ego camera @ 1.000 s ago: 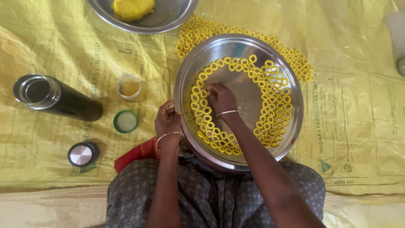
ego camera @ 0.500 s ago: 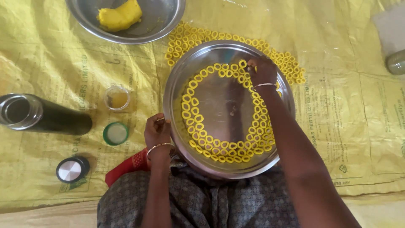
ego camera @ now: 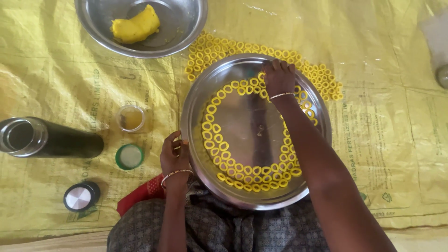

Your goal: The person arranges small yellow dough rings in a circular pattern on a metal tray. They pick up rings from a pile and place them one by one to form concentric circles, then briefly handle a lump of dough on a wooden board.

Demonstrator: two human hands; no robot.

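A large round steel plate (ego camera: 247, 126) rests on my lap, with yellow dough rings (ego camera: 219, 144) laid in a loop inside its edge. My left hand (ego camera: 175, 156) curls around the plate's left rim. My right hand (ego camera: 278, 78) reaches across to the far rim, fingers bent down over the rings there; whether it holds one is hidden. More yellow rings (ego camera: 224, 49) lie in rows on the yellow plastic sheet (ego camera: 373, 46) just beyond the plate.
A steel bowl (ego camera: 186, 23) with a lump of yellow dough (ego camera: 135, 25) sits at the far left. Left of the plate lie a dark flask (ego camera: 51, 138), a small cup of oil (ego camera: 130, 117), a green lid (ego camera: 129, 156), a black cap (ego camera: 80, 197) and a red cloth (ego camera: 140, 196).
My right hand has moved from the plate's near-left part across to its far rim. My left hand stays at the left rim. The view has shifted slightly.
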